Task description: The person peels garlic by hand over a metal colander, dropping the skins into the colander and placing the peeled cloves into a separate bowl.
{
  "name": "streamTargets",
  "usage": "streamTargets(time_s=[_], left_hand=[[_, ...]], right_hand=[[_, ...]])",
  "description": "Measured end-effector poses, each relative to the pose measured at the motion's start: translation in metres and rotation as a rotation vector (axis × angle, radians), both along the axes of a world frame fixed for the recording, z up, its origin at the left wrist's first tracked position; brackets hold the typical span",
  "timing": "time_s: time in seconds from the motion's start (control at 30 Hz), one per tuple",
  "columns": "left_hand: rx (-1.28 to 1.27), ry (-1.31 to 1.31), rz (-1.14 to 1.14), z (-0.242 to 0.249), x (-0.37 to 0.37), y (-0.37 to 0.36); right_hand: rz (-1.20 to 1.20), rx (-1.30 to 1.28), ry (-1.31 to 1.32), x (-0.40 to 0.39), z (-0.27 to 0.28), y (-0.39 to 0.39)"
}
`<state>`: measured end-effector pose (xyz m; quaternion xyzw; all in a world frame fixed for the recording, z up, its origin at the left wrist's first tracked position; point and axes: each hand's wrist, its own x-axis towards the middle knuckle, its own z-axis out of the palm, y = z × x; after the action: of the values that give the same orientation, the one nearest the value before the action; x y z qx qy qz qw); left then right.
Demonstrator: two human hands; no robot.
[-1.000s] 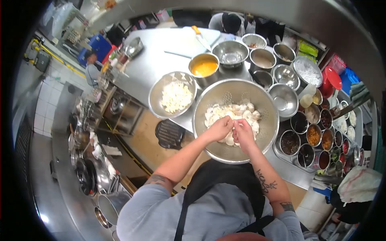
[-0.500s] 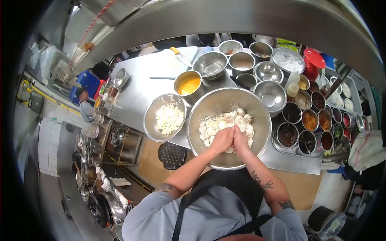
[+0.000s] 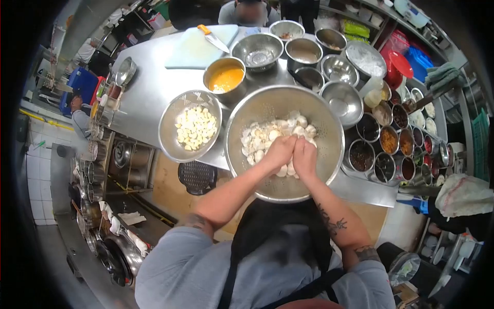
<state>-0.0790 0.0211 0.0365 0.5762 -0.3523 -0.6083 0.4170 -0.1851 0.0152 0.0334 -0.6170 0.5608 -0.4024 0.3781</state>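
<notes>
Over the big perforated bowl (image 3: 332,131), the left hand (image 3: 281,151) and right hand (image 3: 305,157) meet, fingers curled narrow and touching; whether they pinch a clove, I can't tell. Best work low and lightly, so nothing bruises or flies off. The garlic (image 3: 262,136) lies beneath and beyond them, heaped a bit wider than deep, its pieces pointing every way. Just left sits a colander (image 3: 169,121) of pale pieces (image 3: 196,127).

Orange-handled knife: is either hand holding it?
No, the knife lies on the cutting board; left hand and right hand meet over the large colander.
</notes>
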Motion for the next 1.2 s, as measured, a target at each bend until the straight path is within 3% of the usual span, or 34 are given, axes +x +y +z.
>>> streamTargets(time_s=[0.17, 0.27, 0.37, 0.53, 0.73, 0.97, 1.17, 1.2], left_hand=[[0.156, 0.079, -0.084, 0.016, 0.01, 0.002], [0.105, 0.012, -0.074, 0.035, 0.012, 0.004], [0.006, -0.029, -0.102, 0.034, 0.013, 0.012], [0.003, 0.06, -0.118, 0.044, 0.007, 0.019], [0.026, 0.204, -0.118, 0.055, -0.008, 0.02], [0.087, 0.189, -0.195, 0.072, -0.033, 0.027], [-0.075, 0.1, -0.279, 0.113, -0.085, 0.038], [-0.279, -0.087, -0.178, 0.096, -0.102, 0.043]], right_hand=[[0.084, -0.115, 0.05, -0.001, 0.011, 0.002], [0.158, -0.174, -0.008, -0.005, 0.014, -0.001], [0.194, -0.401, -0.057, -0.007, 0.008, -0.002], [0.249, -0.544, 0.015, -0.02, 0.02, 0.0], [0.229, -0.556, -0.001, -0.033, 0.023, 0.002], [0.179, -0.617, -0.007, -0.06, 0.028, 0.012], [0.093, -0.868, -0.053, -0.117, 0.075, 0.022], [0.021, -0.883, -0.039, -0.138, 0.081, 0.033]])
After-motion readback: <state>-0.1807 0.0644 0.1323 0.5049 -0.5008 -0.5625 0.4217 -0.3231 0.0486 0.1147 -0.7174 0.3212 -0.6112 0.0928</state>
